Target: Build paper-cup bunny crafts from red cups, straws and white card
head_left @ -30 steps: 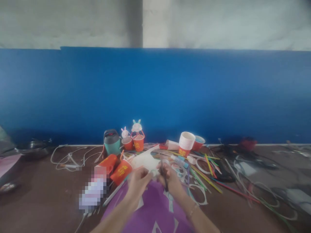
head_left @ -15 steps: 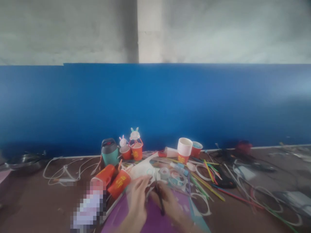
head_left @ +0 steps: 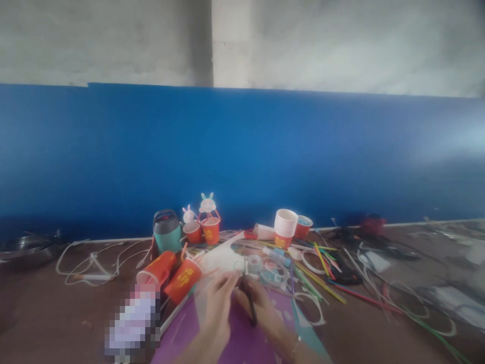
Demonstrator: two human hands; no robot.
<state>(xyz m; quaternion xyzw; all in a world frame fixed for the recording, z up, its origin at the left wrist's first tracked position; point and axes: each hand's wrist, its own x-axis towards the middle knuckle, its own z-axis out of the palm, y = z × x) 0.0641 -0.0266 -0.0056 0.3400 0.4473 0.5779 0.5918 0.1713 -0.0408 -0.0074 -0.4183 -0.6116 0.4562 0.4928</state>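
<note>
Over a purple sheet (head_left: 246, 336) at the table's front, my left hand (head_left: 219, 298) has its fingers pressed together around a piece of white paper. Close beside it on the right, my right hand (head_left: 259, 302) is wrapped round dark-handled scissors (head_left: 250, 303), whose blades point away from me near the white paper. A larger white sheet (head_left: 222, 257) lies just beyond both hands. The exact shape of the held piece is too blurred to tell.
Two red cups (head_left: 184, 280) lie tipped at the left, near a teal container (head_left: 167, 235). Stacked paper cups (head_left: 285, 227) stand behind. Tape rolls, a glue bottle and colored sticks (head_left: 322, 283) spread to the right, with white cables (head_left: 379, 273) beyond.
The view has tilted down and shifted slightly, so the table items sit a little higher and further left. Both hands keep nearly the same pose, with more of my right wrist and its bracelet showing.
</note>
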